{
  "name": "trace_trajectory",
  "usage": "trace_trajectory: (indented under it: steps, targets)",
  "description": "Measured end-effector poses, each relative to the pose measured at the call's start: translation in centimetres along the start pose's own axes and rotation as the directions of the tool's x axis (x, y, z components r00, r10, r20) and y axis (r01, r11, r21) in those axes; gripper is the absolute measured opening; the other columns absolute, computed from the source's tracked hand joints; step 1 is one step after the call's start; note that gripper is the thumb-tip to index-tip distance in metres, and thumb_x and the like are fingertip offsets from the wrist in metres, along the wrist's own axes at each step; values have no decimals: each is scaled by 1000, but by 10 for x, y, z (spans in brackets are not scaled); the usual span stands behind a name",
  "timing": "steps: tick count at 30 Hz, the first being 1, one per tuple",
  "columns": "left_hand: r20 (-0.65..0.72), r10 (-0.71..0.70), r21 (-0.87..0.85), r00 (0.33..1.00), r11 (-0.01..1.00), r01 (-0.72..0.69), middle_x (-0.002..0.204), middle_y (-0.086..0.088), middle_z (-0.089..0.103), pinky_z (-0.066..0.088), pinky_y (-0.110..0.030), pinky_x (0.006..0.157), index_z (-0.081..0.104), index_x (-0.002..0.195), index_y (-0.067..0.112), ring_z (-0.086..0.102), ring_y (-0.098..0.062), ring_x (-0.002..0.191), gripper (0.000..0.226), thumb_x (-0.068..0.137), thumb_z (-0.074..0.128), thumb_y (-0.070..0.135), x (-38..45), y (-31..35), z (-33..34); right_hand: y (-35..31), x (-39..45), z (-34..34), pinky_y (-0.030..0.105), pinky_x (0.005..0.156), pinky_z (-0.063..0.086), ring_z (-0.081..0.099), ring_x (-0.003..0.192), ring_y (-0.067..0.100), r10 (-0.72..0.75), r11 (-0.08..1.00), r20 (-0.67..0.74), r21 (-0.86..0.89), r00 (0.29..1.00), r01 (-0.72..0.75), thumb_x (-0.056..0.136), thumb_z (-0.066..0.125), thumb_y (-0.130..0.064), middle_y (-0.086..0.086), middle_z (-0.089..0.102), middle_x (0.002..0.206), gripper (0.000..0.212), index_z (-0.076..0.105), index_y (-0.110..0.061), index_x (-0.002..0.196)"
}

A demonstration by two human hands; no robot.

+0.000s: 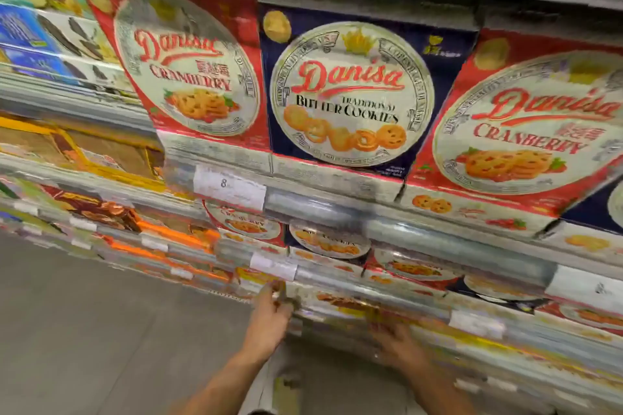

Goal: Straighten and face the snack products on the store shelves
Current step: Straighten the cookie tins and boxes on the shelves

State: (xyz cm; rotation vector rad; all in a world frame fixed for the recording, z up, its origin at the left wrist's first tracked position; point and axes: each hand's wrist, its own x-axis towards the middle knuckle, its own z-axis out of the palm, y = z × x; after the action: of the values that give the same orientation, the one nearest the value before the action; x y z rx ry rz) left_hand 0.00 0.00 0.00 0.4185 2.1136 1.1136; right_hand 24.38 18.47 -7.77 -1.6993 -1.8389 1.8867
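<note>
Blurred view, person leaning in low at the shelving. Landmark: the blue butter-cookie box (pixel 350 91), standing face-out on the upper shelf. A red cranberry box (pixel 188 61) is sitting touching it on one side and a second cranberry box (pixel 526 125) on the other; all three fronts are showing to the aisle, though the row is looking slightly uneven, which may be only lens tilt. One shelf below the blue box, smaller tins or boxes of the same brand (pixel 330 241) are lying flatter, labels partly hidden behind the shelf rail (pixel 337 209). Two shelves below the blue box, both hands are working at a low row of yellow-orange packs (pixel 340 301). The left hand (pixel 271 317) is reaching in with fingers curled at a pack's edge, appearing to pinch it; the right hand (pixel 397 345) is too smeared to tell whether it is gripping or pressing. Judgement: upper rows are looking largely faced; the low row is in progress, and the shelves under it are still to be checked.
</note>
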Motion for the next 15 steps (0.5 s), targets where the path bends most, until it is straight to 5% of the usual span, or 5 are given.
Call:
trace_trajectory:
  steps: [2,4,6,8,15]
  targets:
    - [19,-5,12,1000,1000,5,115,0,66,47,-16,77,48,131,22,65,-13,97,44,93,62,7,6,6,0,2,7,6,52,100,53,69,108,24,-8,1000,-2,26,1000,8,38,80,-87,-5,72,118,71,71,-49,98]
    - [51,-30,32,998,999,28,106,0,66,48,-10,64,49,125,21,66,-10,86,38,93,61,3,9,11,2,-29,-16,14,55,98,54,69,105,28,41,999,2,34,999,-41,56,87,-62,4,72,116,55,70,-39,103]
    - [58,-48,38,997,998,46,111,-1,68,54,-20,81,51,126,21,68,-20,100,37,92,63,11,10,13,4,-72,-48,21,51,98,54,69,101,30,73,996,-23,60,997,-71,85,78,-29,11,73,110,26,70,-24,110]
    - [80,-56,82,995,995,49,124,-3,66,50,-39,102,52,134,21,63,-25,116,46,90,65,21,17,7,6,-97,-65,24,47,97,55,68,97,30,97,993,-37,74,995,-94,93,70,-15,13,74,102,13,70,-14,106]
    - [102,1,4,995,1000,-1,117,6,65,50,-43,102,52,128,24,63,-15,111,38,93,66,18,11,5,-2,-119,-86,27,57,102,47,64,94,34,84,990,-22,112,996,-81,95,65,-4,11,69,92,15,62,-19,95]
